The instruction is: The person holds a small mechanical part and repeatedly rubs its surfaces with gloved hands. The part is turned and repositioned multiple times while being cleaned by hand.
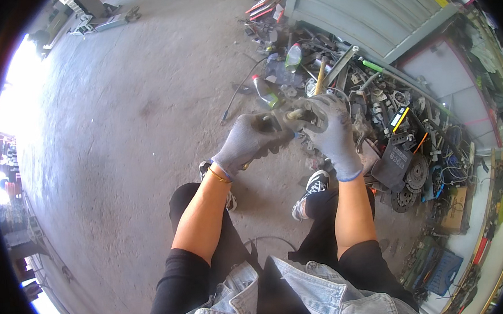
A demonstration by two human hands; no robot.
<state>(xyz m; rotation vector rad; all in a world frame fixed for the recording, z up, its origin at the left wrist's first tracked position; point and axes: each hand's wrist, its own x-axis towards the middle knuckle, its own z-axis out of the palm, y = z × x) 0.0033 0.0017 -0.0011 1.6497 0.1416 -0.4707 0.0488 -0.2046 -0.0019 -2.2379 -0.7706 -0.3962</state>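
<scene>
Above the concrete floor (pixel 110 143), in the head view, our gloved left hand (pixel 252 138) and right hand (pixel 332 127) both grip a blurred greyish part (pixel 285 123) between them; to our right lies a heap of scrap (pixel 393 161).

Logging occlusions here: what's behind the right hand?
Behind the right hand is the scrap pile, with a wooden stick showing beyond. Whatever the hand covers, perhaps the stick's lower end, is hidden.
</scene>
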